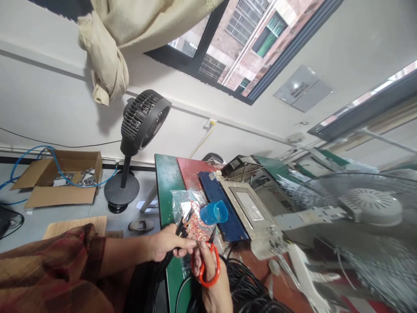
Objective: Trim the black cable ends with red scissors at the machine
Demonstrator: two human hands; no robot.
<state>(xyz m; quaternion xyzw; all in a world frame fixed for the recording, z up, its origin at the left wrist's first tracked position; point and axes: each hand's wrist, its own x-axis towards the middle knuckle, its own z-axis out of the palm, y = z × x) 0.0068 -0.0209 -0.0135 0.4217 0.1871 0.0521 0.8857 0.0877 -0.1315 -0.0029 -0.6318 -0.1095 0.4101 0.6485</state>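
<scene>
Black cable bundle [185, 220] in the left hand [171, 243], fingers closed round it; long axis slants up and rightward, ends over the tabletop [166, 176] edge. Orange-handled scissors [218, 265] just right of it, blades up; right hand [213, 282] curled through the loops, blade gap unclear. Blue cup [208, 214] close beyond, crowding that side; open room leftward past the tabletop edge.

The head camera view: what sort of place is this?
Probably a small workshop or assembly room: there is a heap of black cables, small coloured bits scattered on clear plastic, and orange-handled scissors in the person's right hand.
</scene>
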